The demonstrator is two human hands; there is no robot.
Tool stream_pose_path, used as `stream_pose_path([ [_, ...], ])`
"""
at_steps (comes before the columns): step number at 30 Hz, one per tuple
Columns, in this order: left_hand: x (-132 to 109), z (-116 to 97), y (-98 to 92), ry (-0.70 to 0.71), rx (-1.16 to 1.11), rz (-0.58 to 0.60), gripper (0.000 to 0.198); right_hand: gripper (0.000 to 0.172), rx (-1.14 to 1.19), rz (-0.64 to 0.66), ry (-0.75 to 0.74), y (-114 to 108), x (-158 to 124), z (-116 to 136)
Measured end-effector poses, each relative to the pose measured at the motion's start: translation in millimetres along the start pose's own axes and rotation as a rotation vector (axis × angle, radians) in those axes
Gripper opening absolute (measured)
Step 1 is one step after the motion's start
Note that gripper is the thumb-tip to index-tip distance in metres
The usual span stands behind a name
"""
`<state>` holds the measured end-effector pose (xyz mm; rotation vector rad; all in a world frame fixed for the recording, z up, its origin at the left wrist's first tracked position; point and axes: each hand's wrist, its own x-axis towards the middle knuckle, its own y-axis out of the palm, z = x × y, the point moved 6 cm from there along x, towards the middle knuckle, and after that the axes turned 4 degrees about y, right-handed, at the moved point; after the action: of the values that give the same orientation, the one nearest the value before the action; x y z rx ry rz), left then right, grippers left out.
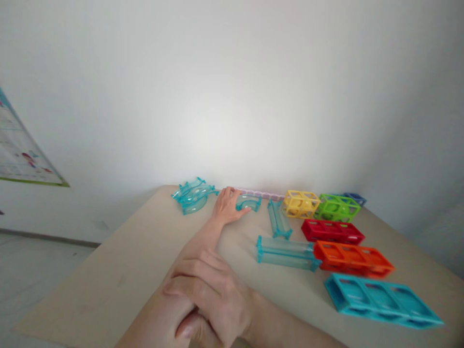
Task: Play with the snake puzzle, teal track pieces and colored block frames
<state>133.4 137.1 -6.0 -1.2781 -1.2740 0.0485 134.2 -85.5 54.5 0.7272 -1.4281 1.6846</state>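
Observation:
My left hand (227, 205) reaches to the far side of the table, its fingers and thumb around the left end of a curved, see-through teal track piece (249, 202). The piece lies on the table, partly hidden by the hand. Closer to me, my right hand (212, 295) is wrapped round my left forearm (159, 295). Left of the left hand, several curved teal track pieces (192, 195) lie in a pile. Two straight teal track pieces, one angled (279, 220) and one nearer (286, 252), rest to the right.
Plastic frame blocks stand on the right: yellow (300, 204), green (337, 208), dark blue (355, 198), red (332, 231), orange (353, 258) and teal (384, 300). A pale purple strip (261, 194) lies along the wall (232, 96) behind the table (145, 241). A poster (25, 150) hangs at left.

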Motion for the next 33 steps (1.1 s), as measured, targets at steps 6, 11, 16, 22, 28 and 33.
stream_pose_path([
  [6,0,7,16.2,0.025,-0.053,0.109,0.034,0.03,-0.023,-0.061,-0.023,1,-4,-1],
  [11,1,13,22.4,0.0,-0.068,0.137,0.033,0.03,-0.022,-0.06,-0.023,-5,-1,4],
  [16,-1,15,24.9,-0.015,-0.075,0.162,0.035,0.035,-0.018,-0.111,-0.02,-7,2,4],
  [22,-1,16,26.1,-0.016,-0.074,0.184,0.038,0.03,-0.032,-0.127,-0.014,-7,-1,0],
  [28,0,16,24.2,-0.044,-0.074,0.194,0.054,0.032,-0.026,-0.108,-0.012,-5,-3,3],
  [33,1,15,18.0,-0.101,-0.109,0.134,0.077,0.026,-0.024,-0.138,0.005,-3,-7,3],
])
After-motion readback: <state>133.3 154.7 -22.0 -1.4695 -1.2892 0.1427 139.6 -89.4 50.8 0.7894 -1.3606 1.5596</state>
